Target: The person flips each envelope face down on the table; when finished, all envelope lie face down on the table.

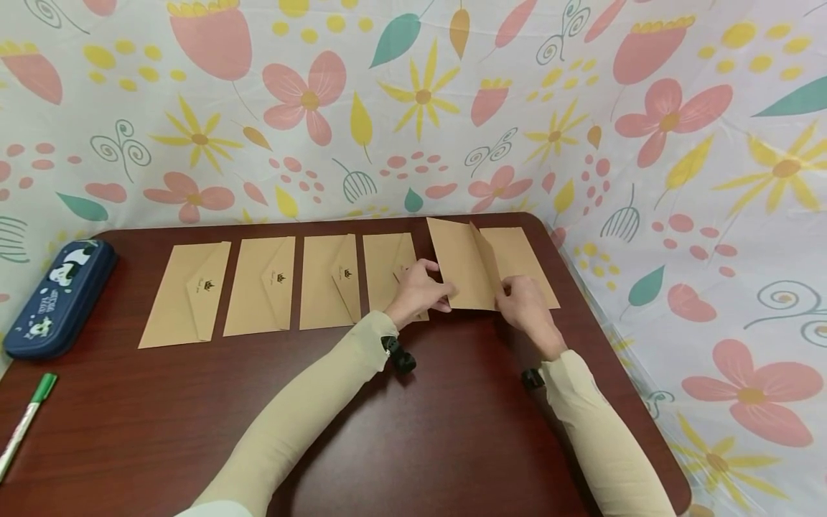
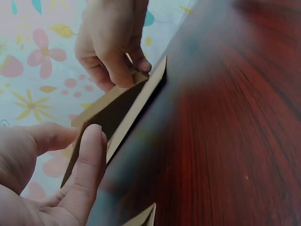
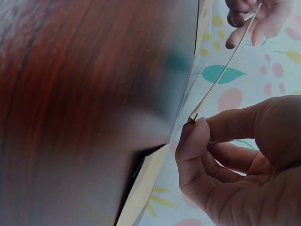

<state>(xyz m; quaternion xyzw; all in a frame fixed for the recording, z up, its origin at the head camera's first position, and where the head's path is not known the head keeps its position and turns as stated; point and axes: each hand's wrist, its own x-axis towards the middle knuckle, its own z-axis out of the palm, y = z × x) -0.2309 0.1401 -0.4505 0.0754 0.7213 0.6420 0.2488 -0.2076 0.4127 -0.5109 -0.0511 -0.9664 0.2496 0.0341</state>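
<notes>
A kraft-paper envelope [image 1: 461, 266] is held up off the table between both hands, its flap side folded up at the right. The left hand [image 1: 420, 291] pinches its left edge; in the left wrist view the thumb and a finger of that hand [image 2: 70, 165] meet at the paper edge. The right hand [image 1: 525, 305] pinches the flap side, and in the right wrist view its thumb and index finger [image 3: 225, 150] grip a corner. Beneath and right of it lies another envelope [image 1: 523, 258]. Partly behind the left hand lies one more envelope [image 1: 384, 266].
Three envelopes with crown prints lie in a row to the left, the nearest one [image 1: 323, 287] beside the left hand. A blue pencil case [image 1: 61, 298] and a green-capped marker [image 1: 27, 424] lie at the far left. A patterned curtain [image 1: 413, 108] stands behind the table [image 1: 452, 431].
</notes>
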